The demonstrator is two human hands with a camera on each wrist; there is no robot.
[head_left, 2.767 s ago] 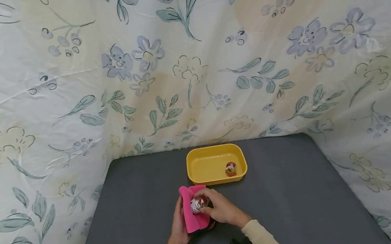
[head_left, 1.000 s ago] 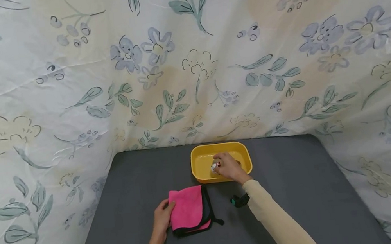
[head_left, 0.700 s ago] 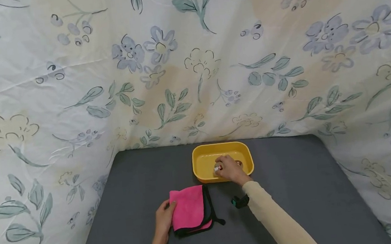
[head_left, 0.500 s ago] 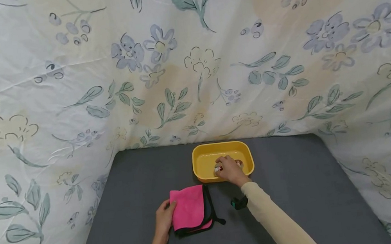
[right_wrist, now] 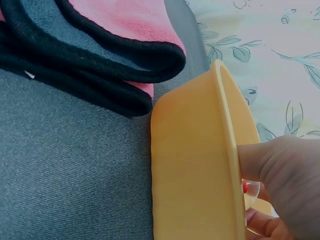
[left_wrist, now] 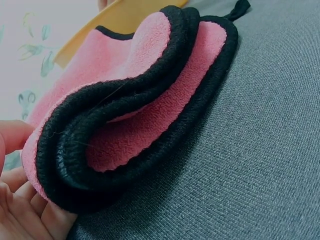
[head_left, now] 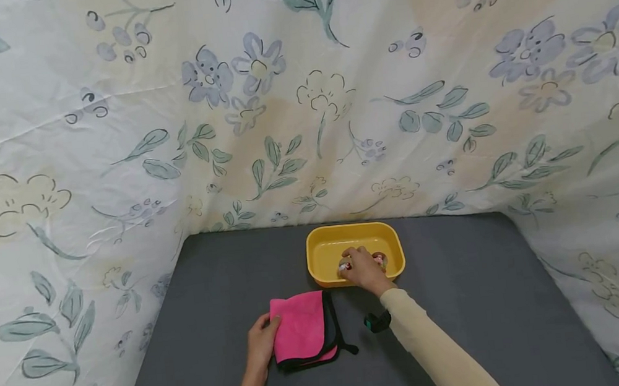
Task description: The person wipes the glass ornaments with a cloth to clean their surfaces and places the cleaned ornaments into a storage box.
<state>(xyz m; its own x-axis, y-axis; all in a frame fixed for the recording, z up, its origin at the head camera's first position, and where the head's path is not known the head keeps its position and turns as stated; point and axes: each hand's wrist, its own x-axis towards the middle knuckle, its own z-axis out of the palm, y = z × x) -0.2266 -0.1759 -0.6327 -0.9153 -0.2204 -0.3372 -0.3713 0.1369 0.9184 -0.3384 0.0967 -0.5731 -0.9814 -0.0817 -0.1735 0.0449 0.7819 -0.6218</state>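
Note:
My left hand [head_left: 259, 347] pinches the left edge of a folded pink cloth [head_left: 299, 327] with black trim, thumb on top and fingers beneath. In the left wrist view the cloth [left_wrist: 165, 110] lies in soft, thick folds on the table. My right hand [head_left: 367, 271] reaches into the yellow tray [head_left: 313, 255] and grips a small snow globe [head_left: 344, 266], low inside it. Most of that globe is hidden by the fingers; the right wrist view shows only a clear, red-spotted bit of the globe [right_wrist: 253, 188] behind the tray wall [right_wrist: 195, 165]. A second snow globe [head_left: 380, 260] sits just right of it.
The dark grey table [head_left: 465, 302] extends on both sides of the tray and cloth. A floral curtain [head_left: 336, 122] hangs behind and along the sides. Black wrist straps [head_left: 378, 321] are on both arms. A black loop [head_left: 350, 349] sticks out from the cloth's right corner.
My right hand has carried the snow globe from the cloth into the tray and lowered it there. The cloth, wrapped around it earlier, now lies folded flat under my left hand.

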